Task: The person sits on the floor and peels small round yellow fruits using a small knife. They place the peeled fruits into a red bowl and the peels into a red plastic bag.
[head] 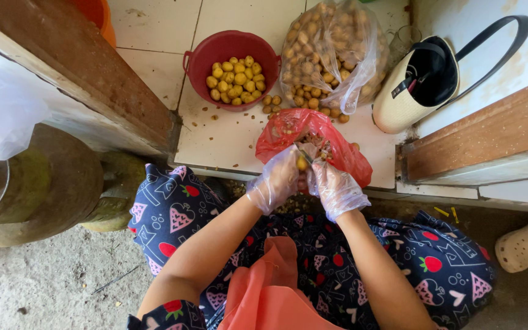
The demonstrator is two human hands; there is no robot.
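White tiled floor [233, 137], seen from above. Round red plastic basin [198, 58] holds peeled yellow fruits [236, 79]; beside it, clear plastic bag of unpeeled brown fruits [331, 52]. Left hand [274, 180], in a thin clear glove, pinches one small yellow fruit [301, 163] over the red plastic bag of peelings [288, 128]. Right hand [335, 188], gloved, grips a small knife [308, 156] against it. Peeling looks in hand; next wants a steady, shallow cut.

one red bowl [198, 58], two plastic bags [343, 156], one handbag [398, 104], one shoe [527, 244]
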